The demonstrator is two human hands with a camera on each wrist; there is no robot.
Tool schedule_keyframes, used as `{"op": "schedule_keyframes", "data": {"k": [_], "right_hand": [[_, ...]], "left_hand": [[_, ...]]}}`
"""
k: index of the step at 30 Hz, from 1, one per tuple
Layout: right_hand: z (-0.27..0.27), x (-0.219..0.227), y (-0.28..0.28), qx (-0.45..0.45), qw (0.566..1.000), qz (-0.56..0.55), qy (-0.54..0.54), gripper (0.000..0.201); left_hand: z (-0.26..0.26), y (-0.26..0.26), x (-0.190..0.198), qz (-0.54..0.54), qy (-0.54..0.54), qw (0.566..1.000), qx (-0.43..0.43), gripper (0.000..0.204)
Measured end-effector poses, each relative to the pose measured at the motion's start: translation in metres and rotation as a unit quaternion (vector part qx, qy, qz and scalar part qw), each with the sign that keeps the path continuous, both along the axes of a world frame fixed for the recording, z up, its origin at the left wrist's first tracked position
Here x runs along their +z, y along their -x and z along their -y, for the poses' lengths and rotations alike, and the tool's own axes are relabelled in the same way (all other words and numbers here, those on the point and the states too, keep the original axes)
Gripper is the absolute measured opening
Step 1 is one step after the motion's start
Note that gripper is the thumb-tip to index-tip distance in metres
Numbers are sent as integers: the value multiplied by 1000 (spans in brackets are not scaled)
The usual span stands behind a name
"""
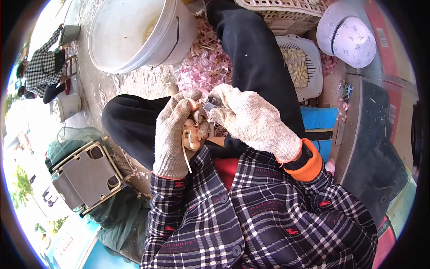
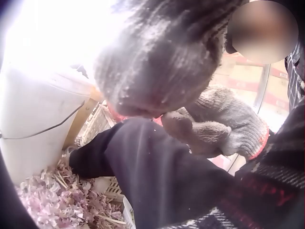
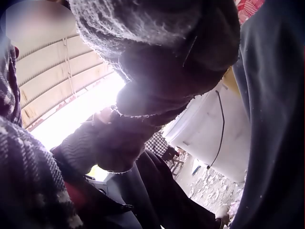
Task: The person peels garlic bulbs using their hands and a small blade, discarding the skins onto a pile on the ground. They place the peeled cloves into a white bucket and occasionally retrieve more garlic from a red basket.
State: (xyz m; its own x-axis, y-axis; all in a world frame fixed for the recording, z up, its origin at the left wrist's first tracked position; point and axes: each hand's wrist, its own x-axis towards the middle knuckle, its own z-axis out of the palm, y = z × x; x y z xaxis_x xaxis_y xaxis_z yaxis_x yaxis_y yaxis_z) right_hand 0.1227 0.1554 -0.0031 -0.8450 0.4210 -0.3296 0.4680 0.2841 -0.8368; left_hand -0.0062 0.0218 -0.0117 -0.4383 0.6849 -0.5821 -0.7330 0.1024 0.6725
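Note:
My left hand (image 1: 172, 139), in a knitted work glove, curls its fingers round several pinkish garlic cloves (image 1: 192, 136). A dry pale stem strip hangs down from them. Another clove (image 1: 194, 105) shows between the left fingertips. Close on the right, my gloved right hand (image 1: 257, 119) pinches a short grey blade-like piece (image 1: 208, 106), its tip right at the left fingers. Both hands meet above the lap. In the left wrist view the right glove (image 2: 224, 126) appears behind the left one; the cloves are hidden there.
A big white bucket (image 1: 134, 40) stands ahead, beside a heap of pink garlic skins (image 1: 204, 67). To the right are a white basket (image 1: 316, 67) of peeled cloves and a white hat (image 1: 349, 38). A folding chair (image 1: 87, 175) stands left; another person (image 1: 42, 71) sits farther off.

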Motion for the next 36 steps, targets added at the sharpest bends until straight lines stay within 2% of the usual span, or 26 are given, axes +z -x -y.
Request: {"op": "schedule_keyframes", "data": {"k": [3,4,8,10,14,17,19,21,23,24,25,27,28,31,33,35,36], "right_hand": [[1,1,2,22,1000,-4,16,27],[2,5,3,14,1000,8,20,25],[5,-1,2,10,1000,-14,-8,25],[6,-4,1,10,998,-58,-20,21],[6,1,-1,23,999,-32,-13,17],[11,-2,-4,5,998,-48,27,17],[11,-7,-3,-61,970,-5,234,18],[7,-10,-2,-55,973,11,222,21],[8,-19,-3,-64,977,-26,200,21],[7,-15,-4,-69,966,-18,250,21],[8,-17,-5,-69,965,-18,251,21],[9,-23,-5,-72,978,-26,193,20],[9,-21,-5,-72,978,-27,194,20],[8,-13,-2,-49,978,10,200,20],[13,-20,-2,-55,967,-35,246,21],[11,-15,-3,-56,967,-30,245,22],[8,-12,-3,-59,968,-25,242,23]], "left_hand": [[-8,-8,12,7,-3,1000,18,20],[-9,-8,16,-8,14,1000,0,20],[-8,-9,12,-42,57,997,11,19],[-6,-7,13,-83,87,992,-27,19],[-6,-9,20,-106,88,990,-38,19],[-5,-12,25,-113,74,988,-77,18],[-10,-12,27,-121,86,986,-71,17],[-11,-11,23,-116,66,989,-67,17],[-11,-12,14,-142,70,986,-56,20],[-11,-12,14,-149,80,983,-64,23],[-10,-14,18,-149,81,983,-64,23],[-11,-18,28,-169,109,975,-94,23],[-12,-22,25,-221,110,966,-75,26],[-7,-17,23,-181,68,979,-62,30],[-11,-16,30,-179,97,976,-83,30],[-14,-19,33,-187,157,965,-95,28],[-11,-18,32,-212,137,961,-115,26]]}}
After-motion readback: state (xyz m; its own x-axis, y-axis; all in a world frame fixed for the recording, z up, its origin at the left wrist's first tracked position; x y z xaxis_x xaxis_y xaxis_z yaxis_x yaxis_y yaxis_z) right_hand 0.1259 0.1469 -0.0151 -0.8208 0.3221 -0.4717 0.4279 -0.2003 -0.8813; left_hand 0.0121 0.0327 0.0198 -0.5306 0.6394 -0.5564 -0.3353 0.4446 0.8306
